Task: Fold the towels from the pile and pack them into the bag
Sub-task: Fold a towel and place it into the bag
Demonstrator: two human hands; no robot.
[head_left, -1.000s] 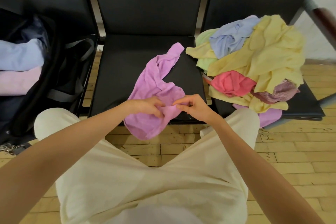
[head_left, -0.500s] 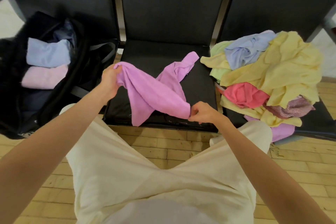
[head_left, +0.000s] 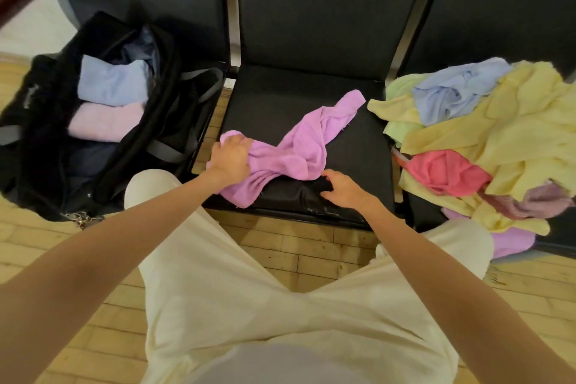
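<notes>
A crumpled purple towel (head_left: 307, 146) lies across the front of the middle black chair seat (head_left: 280, 103). My left hand (head_left: 230, 159) grips its left end at the seat's left front corner. Just right of the towel's lower edge, my right hand (head_left: 344, 188) rests on the seat front with relaxed fingers, holding nothing. A pile of towels (head_left: 498, 134) in yellow, blue, green, pink and mauve covers the right chair. The open black bag (head_left: 46, 150) on the left chair holds a folded blue towel (head_left: 113, 84) and a folded pink towel (head_left: 104, 123).
Three dark chairs stand in a row with tall backrests behind the seats. Grey bag straps (head_left: 199, 78) hang between the bag and the middle chair. My legs in cream trousers (head_left: 249, 305) stand on the wooden floor in front of the seat.
My right hand has let go of the towel's right end and dropped to the seat. The left hand has brought its end down onto the seat. The view has shifted left.
</notes>
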